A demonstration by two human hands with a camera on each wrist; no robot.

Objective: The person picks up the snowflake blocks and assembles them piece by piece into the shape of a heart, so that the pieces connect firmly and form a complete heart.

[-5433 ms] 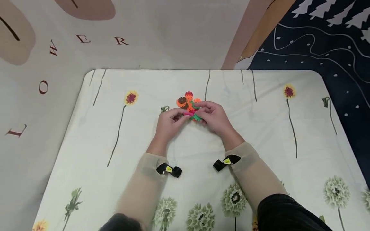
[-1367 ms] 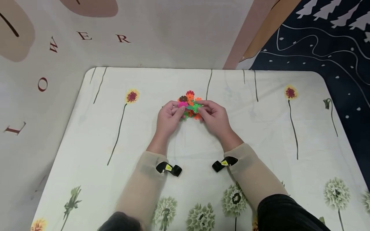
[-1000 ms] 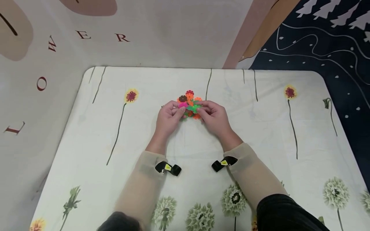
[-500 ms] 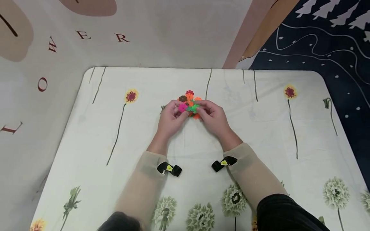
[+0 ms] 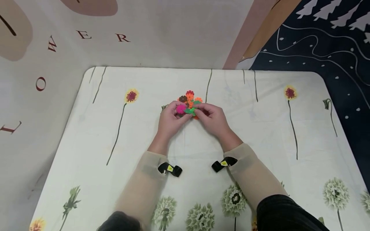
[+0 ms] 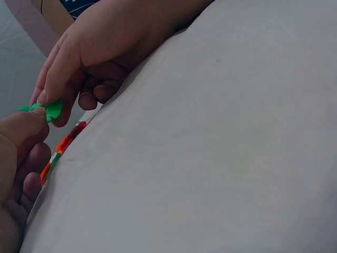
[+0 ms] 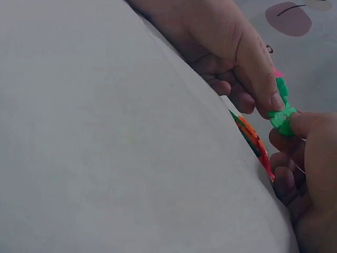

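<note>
Slightly left of the table's centre line, my left hand [image 5: 170, 121] pinches a small joined group of plastic snowflake discs. It has a pink disc [image 5: 181, 109] at the left and green discs [image 7: 283, 119] at the right. My right hand [image 5: 214, 119] pinches the right end of the same group, thumb and index finger on a green disc [image 6: 53, 112]. Both hands' fingertips nearly meet there. Behind the hands a pile of loose snowflake discs [image 5: 189, 95], orange, red, brown and green, lies on the table; the hands partly cover it.
The table is covered by a white cloth [image 5: 254, 128] printed with flowers and stems. Its far edge runs along a pale wall [image 5: 173, 38] with lettering. A dark patterned panel [image 5: 318, 45] stands at the right. Each wrist wears a small black camera [image 5: 170, 169].
Since the earliest frame, the pink piece has turned flat to view, with green beside it. Over the last second the joined discs shift slightly left and down, and the left thumb moves onto the green.
</note>
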